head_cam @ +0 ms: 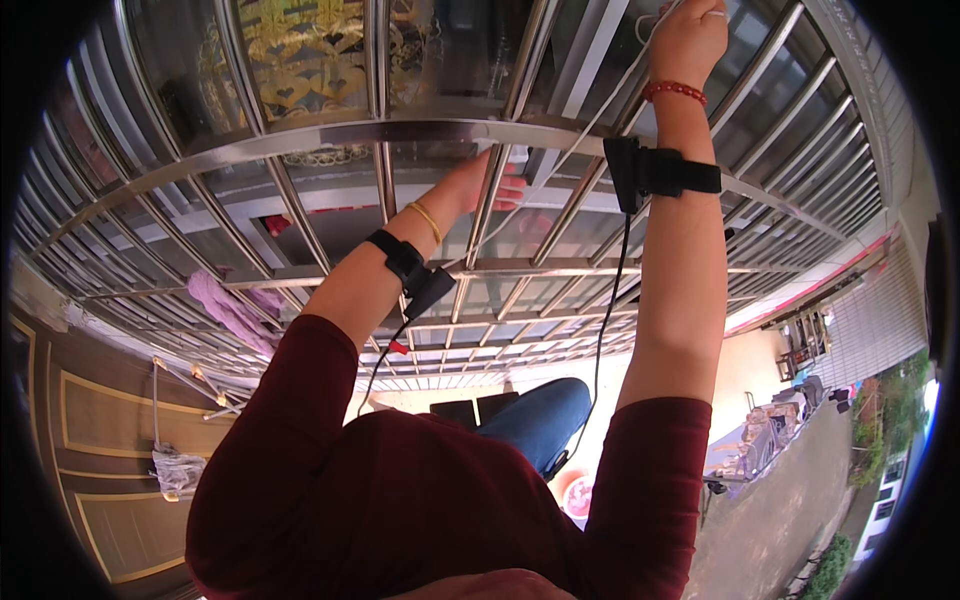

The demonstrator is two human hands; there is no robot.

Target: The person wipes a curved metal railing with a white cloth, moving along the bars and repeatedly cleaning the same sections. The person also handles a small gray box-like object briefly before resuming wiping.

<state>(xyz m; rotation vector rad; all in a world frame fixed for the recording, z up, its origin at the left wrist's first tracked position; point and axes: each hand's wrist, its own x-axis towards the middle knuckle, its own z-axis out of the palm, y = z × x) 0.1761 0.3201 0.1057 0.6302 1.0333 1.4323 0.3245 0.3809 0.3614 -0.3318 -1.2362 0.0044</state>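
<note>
My right hand (688, 45) is raised at the top edge, its fingers closed around a thin white cord (600, 112). A small loop of the cord shows beside the fist, and the cord slants down to the left across the metal bars. My left hand (487, 187) reaches in behind an upright steel bar (489, 196) of the window grille, with its fingers extending past the bar. Close to those fingers is a small white object (517, 154); whether the hand touches it cannot be made out.
A steel crossbar (337, 135) spans the grille before glass panes. Purple cloth (232, 307) hangs on the bars at left, near a brown panelled door (112, 420). Below are a bucket (577, 496) and, at right, a loaded rack (769, 431). Black cables (611, 300) hang from both forearm straps.
</note>
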